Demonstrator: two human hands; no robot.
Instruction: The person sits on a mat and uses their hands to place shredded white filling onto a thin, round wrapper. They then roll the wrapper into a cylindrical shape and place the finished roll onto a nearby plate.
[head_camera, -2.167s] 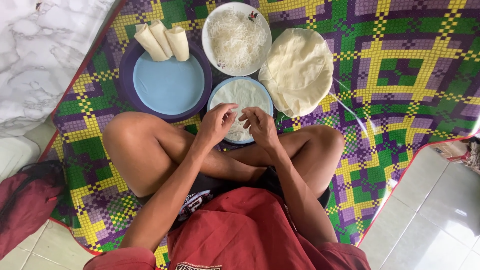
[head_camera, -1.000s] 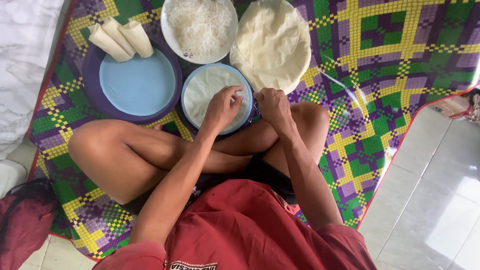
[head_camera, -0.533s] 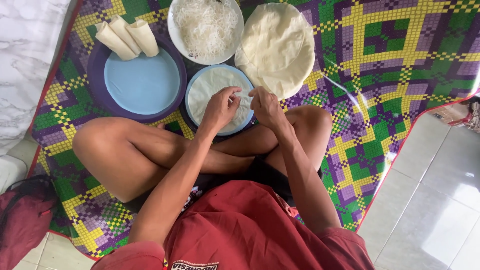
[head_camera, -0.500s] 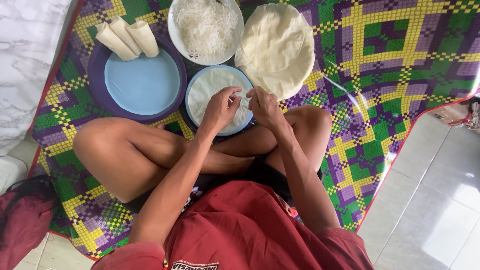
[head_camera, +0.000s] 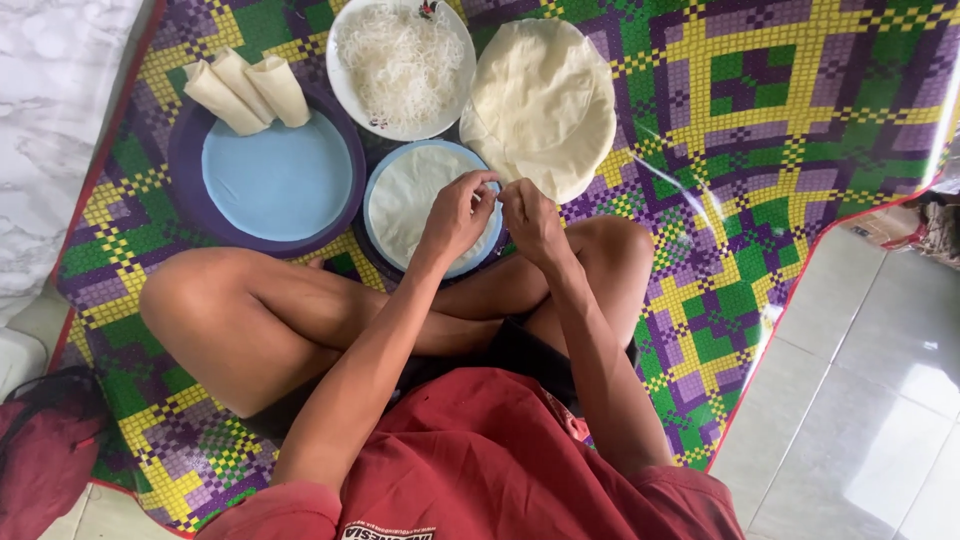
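I sit cross-legged on a woven checked mat (head_camera: 780, 130). My left hand (head_camera: 458, 212) and my right hand (head_camera: 530, 218) meet over the right edge of a small light-blue plate (head_camera: 385, 170), fingertips pinching the rim of a thin white wrapper sheet (head_camera: 415, 195) that lies on it. Beyond my right hand lies a stack of pale round wrappers (head_camera: 540, 100). A white bowl of thin white noodles (head_camera: 400, 60) stands behind the plate.
A purple tray with a blue plate (head_camera: 275, 180) sits at the left, with three rolled wrappers (head_camera: 245, 90) on its far rim. White marble floor lies at the far left, grey tiles at the right. A dark red bag (head_camera: 45, 450) rests by my left knee.
Both hands have shifted from the near edge of the small plate to its right edge, fingertips now closer together on the wrapper. The camera has drifted slightly.
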